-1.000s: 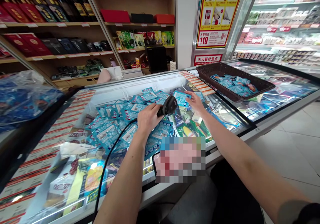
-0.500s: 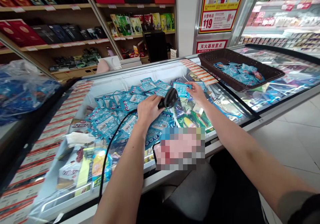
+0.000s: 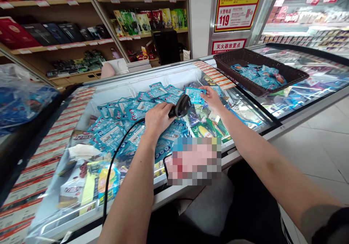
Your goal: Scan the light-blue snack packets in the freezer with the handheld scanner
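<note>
My left hand is wrapped round the handle of a black barcode scanner, whose cable runs back along my forearm. The scanner's head points towards a small blue packet, pinched by one edge in my right hand. White printed areas show on the packet's face. Beneath my left hand, a loose pile of similar blue packets is spread over the glass top of a chest freezer. A gap separates the scanner from the held packet.
A brown woven basket with several blue packets stands at the right on the freezer. A phone, mostly blurred out, lies at the near edge. Clear plastic bags sit at the left. Stocked shelves and a black chair are behind.
The whole view has shifted slightly, so things appear a little further left. Both hands keep their holds on the scanner and the packet, with hardly any movement between them.
</note>
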A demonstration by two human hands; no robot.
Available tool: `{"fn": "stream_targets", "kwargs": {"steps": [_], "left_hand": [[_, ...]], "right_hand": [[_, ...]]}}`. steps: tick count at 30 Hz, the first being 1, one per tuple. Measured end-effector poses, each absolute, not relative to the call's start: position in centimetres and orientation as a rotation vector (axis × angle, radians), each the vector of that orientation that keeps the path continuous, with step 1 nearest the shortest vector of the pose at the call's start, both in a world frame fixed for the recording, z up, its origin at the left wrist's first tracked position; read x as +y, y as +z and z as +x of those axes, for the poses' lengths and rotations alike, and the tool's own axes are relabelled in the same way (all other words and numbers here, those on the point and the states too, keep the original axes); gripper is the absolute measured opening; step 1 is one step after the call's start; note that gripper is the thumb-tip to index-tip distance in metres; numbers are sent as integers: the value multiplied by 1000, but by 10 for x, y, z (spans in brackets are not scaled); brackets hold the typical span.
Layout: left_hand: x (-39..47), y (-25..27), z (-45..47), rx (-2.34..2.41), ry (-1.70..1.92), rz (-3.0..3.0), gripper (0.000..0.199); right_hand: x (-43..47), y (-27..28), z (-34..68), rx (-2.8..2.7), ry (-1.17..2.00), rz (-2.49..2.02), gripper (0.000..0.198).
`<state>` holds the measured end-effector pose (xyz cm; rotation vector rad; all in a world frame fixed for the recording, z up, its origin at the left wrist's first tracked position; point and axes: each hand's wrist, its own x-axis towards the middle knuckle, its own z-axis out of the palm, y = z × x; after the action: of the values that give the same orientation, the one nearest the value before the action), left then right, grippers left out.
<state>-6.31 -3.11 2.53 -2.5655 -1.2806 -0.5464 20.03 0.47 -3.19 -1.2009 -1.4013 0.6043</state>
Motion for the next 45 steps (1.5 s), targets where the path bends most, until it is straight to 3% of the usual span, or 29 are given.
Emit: {"fn": "stream_targets", "kwargs": {"steps": [28, 45], "left_hand": [[-29, 24, -65, -1203, -508, -2490, 32], [-32, 29, -71, -1315, -574, -2411, 34]], "right_hand": [[8, -35, 201, -1346, 604, -1131, 33], [-10, -23, 209, -1289, -203, -1912, 29]]}}
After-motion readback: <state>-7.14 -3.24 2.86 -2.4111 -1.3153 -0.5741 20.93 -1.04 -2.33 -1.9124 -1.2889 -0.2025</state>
